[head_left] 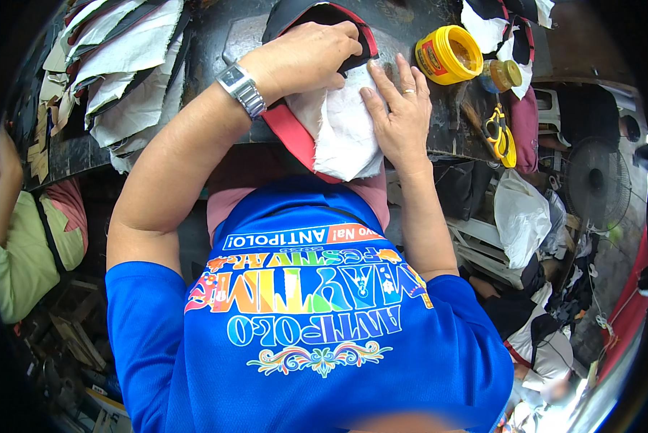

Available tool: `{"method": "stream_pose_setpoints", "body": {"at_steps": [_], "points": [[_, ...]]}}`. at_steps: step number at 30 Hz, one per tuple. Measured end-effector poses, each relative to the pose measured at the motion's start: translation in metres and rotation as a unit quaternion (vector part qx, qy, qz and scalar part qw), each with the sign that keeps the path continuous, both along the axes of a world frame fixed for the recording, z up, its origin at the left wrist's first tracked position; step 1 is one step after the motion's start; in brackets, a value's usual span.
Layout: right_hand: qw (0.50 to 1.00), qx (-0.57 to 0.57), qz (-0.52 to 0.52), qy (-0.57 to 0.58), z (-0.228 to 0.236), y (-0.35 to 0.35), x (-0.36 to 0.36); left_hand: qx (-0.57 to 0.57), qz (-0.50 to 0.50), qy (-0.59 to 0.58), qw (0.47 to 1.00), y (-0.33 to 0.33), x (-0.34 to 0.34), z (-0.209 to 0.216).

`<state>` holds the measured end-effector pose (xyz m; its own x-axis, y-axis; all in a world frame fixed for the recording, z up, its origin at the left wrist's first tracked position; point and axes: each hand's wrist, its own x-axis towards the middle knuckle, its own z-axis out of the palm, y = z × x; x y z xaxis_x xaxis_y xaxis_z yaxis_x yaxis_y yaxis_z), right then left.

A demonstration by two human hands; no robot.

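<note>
A black piece with red edging [293,133] and white cloth backing [344,133] lies at the table's near edge, partly hanging over it. It looks like an unfinished sewn upper, but its exact kind is unclear. My left hand [302,59], with a metal watch on the wrist, reaches across from the left. Its fingers curl down on the piece beside the dark opening, some tips hidden. My right hand [402,115], wearing a ring, lies along the right side of the white cloth with its fingers spread and touching it.
Stacked white-backed black pieces [125,68] fill the table's left side. At right are an open yellow tub [446,56], a small jar [502,75], a brush [477,123] and yellow-handled scissors [495,130]. A fan [596,180] stands beyond. Another person's arm [5,177] shows far left.
</note>
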<state>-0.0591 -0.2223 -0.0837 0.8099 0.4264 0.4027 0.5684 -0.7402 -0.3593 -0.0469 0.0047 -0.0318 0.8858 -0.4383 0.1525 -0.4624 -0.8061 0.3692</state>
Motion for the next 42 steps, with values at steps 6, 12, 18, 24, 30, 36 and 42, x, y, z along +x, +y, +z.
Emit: {"method": "stream_pose_setpoints", "body": {"at_steps": [6,12,18,24,30,36,42], "points": [[0.995,0.054,0.051,0.073,-0.005,-0.007,0.005,0.015,0.004,0.032,0.999,0.002,-0.002,0.008],[0.989,0.011,0.099,0.111,-0.004,-0.008,0.014,0.030,0.013,0.046,0.998,0.002,-0.003,0.009],[0.993,-0.039,0.115,0.012,0.005,-0.012,0.021,0.022,0.020,0.055,0.998,0.001,-0.003,0.010],[1.000,-0.010,-0.004,-0.010,0.000,-0.007,0.006,0.022,0.015,0.055,0.998,0.003,-0.004,0.008],[0.991,0.131,-0.016,-0.009,0.022,-0.024,0.012,-0.014,0.012,0.044,0.999,0.007,-0.006,0.010],[0.993,0.104,-0.041,-0.027,0.092,-0.087,0.095,-0.014,0.038,0.001,0.999,0.001,0.019,0.009],[0.953,-0.278,-0.117,0.011,0.069,-0.099,0.171,-0.023,0.047,-0.041,0.998,-0.003,0.026,0.013]]}}
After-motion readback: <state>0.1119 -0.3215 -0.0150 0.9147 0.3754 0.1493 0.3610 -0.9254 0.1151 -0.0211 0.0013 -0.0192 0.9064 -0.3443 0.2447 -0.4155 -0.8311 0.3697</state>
